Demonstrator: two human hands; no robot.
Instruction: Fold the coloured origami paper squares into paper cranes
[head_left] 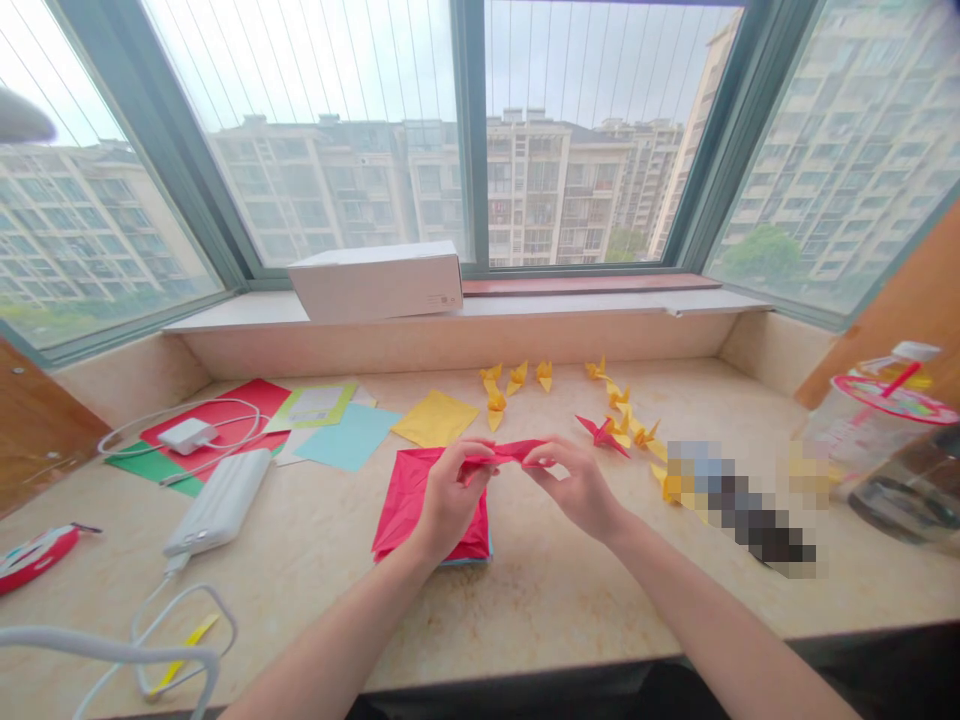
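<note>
My left hand and my right hand pinch a narrow folded piece of red origami paper between their fingertips, above the marble counter. Directly under my left hand lies a red paper sheet, with a blue edge showing beneath it. Several small yellow origami cranes stand in a loose arc beyond my hands. A red origami crane sits among them, just beyond my right hand.
Loose coloured paper sheets lie at the left beside a charger and a white power bank with cables. A pixelated patch covers something at the right, near a plastic cup. A white box sits on the windowsill.
</note>
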